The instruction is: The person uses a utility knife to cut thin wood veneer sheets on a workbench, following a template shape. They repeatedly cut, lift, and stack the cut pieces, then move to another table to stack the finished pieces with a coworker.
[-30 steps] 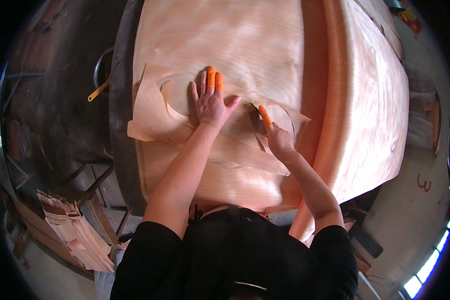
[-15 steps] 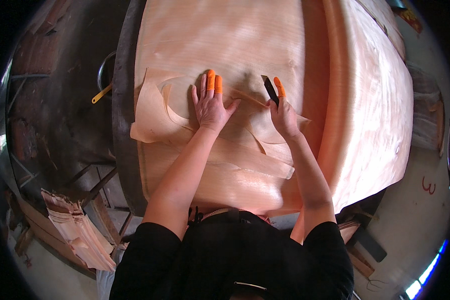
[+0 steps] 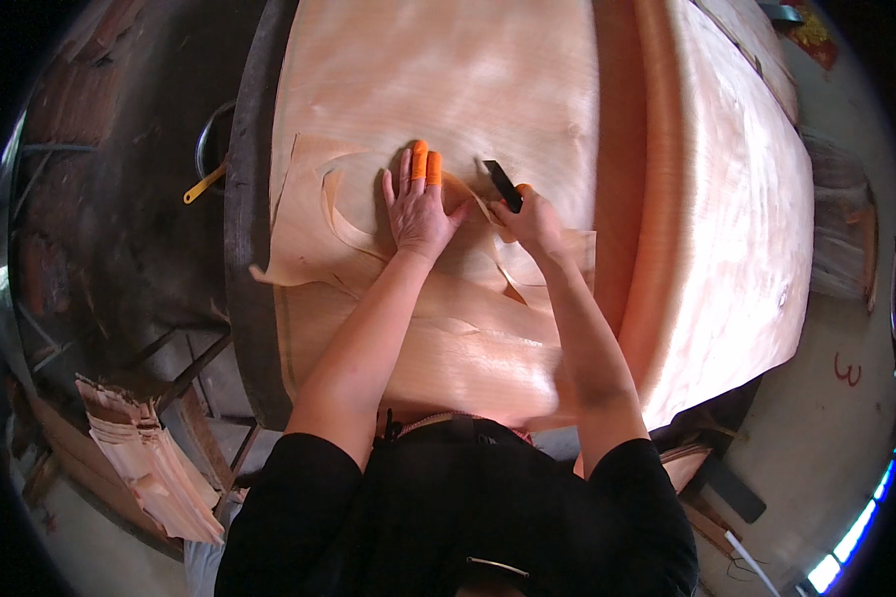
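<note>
- My left hand (image 3: 420, 204) lies flat, fingers spread, on the thin wood sheet (image 3: 438, 298) so it cannot slide on the tabletop (image 3: 727, 229).
- My right hand (image 3: 536, 221) has a tight grip on the black knife (image 3: 503, 185), blade at the cut edge.

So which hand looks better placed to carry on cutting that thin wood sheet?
The right hand, probably: it grips the dark knife, blade at the curved cut in the veneer sheet. The left hand, with orange fingertip covers, lies flat on the sheet beside it, pinning it down.
</note>
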### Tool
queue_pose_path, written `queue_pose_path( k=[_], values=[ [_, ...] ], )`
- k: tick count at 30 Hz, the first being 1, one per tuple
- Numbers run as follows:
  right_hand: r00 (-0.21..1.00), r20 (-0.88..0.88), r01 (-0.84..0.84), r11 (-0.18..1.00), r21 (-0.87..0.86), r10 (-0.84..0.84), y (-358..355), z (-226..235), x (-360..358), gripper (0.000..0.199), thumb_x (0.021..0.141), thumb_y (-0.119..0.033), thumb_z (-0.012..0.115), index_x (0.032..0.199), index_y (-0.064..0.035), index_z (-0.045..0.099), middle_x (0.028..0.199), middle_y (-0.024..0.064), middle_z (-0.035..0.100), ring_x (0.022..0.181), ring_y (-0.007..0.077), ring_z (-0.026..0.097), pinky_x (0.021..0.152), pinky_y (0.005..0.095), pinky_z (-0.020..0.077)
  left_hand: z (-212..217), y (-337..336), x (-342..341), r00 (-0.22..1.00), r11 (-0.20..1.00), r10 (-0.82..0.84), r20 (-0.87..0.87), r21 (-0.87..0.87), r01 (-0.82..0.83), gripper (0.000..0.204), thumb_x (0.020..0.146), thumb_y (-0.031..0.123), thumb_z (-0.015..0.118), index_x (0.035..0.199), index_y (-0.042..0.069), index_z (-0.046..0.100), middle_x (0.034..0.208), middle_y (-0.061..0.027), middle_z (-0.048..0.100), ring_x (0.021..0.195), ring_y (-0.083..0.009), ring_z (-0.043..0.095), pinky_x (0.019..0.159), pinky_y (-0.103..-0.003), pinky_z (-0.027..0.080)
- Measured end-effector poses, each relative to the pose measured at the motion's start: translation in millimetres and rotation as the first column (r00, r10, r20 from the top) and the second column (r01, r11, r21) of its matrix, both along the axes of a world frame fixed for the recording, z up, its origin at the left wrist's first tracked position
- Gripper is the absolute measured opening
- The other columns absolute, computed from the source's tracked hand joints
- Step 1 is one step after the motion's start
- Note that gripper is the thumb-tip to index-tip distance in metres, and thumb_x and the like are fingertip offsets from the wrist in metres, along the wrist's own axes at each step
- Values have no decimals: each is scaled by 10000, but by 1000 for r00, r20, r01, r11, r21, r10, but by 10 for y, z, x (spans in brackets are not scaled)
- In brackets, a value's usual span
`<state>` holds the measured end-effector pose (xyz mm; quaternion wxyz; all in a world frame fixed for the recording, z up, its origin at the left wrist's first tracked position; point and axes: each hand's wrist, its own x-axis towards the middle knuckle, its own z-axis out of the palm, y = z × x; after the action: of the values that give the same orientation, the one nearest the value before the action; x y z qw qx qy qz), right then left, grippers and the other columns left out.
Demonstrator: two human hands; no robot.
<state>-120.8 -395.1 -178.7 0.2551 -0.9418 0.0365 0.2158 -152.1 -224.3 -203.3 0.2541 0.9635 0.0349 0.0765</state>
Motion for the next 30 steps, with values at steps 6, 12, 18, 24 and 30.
queue_pose_path(
  k=[6,12,18,24,30],
  values=[
    [994,107,8,996,-88,2,20,-97,-75,353,709,-352,624,871,-55,524,741,133,616,717,287,604,640,382,471,58,107,-78,953,985,-172,251,22,172,343,633,218,704,926,104,568,1199,-82,457,1232,-243,306,1004,-540,152],
    [997,43,60,997,-38,-58,65,15,-84,362,708,-354,621,895,-62,515,773,106,624,772,277,603,672,383,470,229,331,-612,863,887,-462,207,94,452,85,683,150,615,699,72,586,979,-79,560,1121,-240,423,1003,-561,176],
    [997,62,46,998,-49,-43,27,-33,-76,318,718,-330,605,884,-73,516,771,96,619,761,278,598,671,385,463,530,290,-1499,766,763,-634,-112,72,642,105,694,169,578,693,70,612,804,-91,565,986,-250,502,931,-541,269],
    [994,79,73,997,2,-72,23,-55,-93,299,714,-319,607,875,-84,517,752,113,613,747,282,597,656,386,462,1334,116,-1784,132,335,-828,-546,-292,896,301,753,326,549,678,44,622,676,-109,603,626,-267,585,528,-407,456],
    [988,109,105,993,50,-110,9,-136,-121,291,707,-309,628,827,-68,518,715,108,606,708,280,591,621,380,451,1339,-22,-892,529,729,-630,-568,-199,655,296,764,336,572,707,49,613,625,-113,591,639,-283,599,569,-377,467]
  ],
)
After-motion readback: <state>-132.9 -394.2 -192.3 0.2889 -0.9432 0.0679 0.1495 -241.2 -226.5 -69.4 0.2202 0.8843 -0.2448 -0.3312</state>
